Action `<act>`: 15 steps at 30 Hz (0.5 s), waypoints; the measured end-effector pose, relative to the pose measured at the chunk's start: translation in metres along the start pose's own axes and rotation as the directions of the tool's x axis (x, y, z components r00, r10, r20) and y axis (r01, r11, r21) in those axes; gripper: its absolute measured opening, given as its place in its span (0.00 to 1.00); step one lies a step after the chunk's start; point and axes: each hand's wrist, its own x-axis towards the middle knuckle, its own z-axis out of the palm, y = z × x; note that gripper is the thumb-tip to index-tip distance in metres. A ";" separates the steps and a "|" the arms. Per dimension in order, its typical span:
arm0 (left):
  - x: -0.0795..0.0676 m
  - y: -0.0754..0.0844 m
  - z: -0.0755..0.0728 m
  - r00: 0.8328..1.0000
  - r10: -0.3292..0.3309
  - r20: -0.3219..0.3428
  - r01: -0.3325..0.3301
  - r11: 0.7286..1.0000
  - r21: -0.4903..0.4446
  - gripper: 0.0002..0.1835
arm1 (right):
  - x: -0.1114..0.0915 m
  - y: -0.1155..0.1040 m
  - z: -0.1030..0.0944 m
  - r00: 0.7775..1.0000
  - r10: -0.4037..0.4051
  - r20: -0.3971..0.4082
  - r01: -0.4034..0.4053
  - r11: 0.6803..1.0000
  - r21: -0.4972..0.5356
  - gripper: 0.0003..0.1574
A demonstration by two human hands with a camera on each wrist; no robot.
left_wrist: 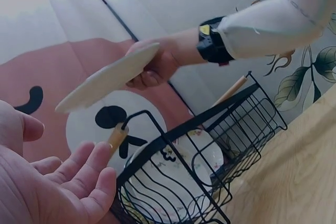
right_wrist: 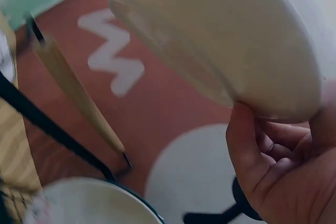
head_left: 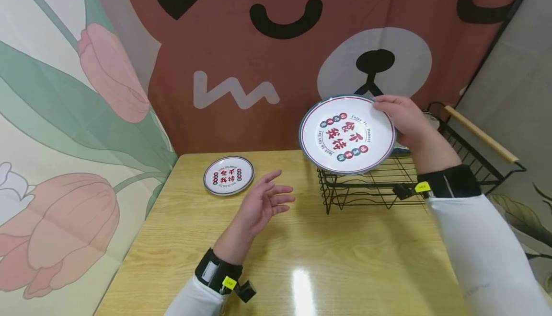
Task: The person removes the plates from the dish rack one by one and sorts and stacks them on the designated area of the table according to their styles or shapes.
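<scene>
My right hand (head_left: 402, 118) pinches the rim of a white plate (head_left: 347, 134) with a blue edge and red lettering, held up in front of and over the black wire dish rack (head_left: 366, 186). From the right wrist view, the plate's pale underside (right_wrist: 226, 40) shows, with the thumb and curled fingers at its edge. My left hand (head_left: 266, 200) hovers over the table with its fingers loosely spread, holding nothing. A smaller matching plate (head_left: 228, 176) lies flat on the table to its left.
Other plates (left_wrist: 163, 182) stand inside the rack, which has wooden handles (head_left: 480, 134). The rack sits at the right of the wooden table (head_left: 345, 253). Behind the table hangs a printed cloth (head_left: 233, 124) with a brown bear.
</scene>
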 end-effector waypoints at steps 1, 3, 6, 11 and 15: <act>-0.001 0.001 0.001 1.000 0.005 0.003 -0.005 1.000 0.001 0.28 | -0.004 0.002 0.004 1.000 0.001 0.014 -0.002 0.999 0.042 0.26; -0.004 0.004 0.003 1.000 0.013 0.010 -0.013 1.000 0.003 0.27 | -0.012 0.007 0.012 0.999 -0.012 0.051 0.004 0.990 0.140 0.24; -0.008 0.007 0.005 1.000 0.022 0.020 -0.022 1.000 0.007 0.28 | -0.024 0.015 0.024 0.990 -0.063 0.129 0.020 0.951 0.308 0.20; -0.015 0.012 0.008 0.999 0.033 0.031 -0.033 0.999 -0.002 0.28 | -0.048 0.031 0.044 0.957 -0.167 0.238 0.019 0.853 0.522 0.20; -0.021 0.015 0.010 0.998 0.044 0.052 -0.042 0.999 -0.031 0.27 | -0.066 0.044 0.062 0.942 -0.220 0.255 0.032 0.813 0.581 0.23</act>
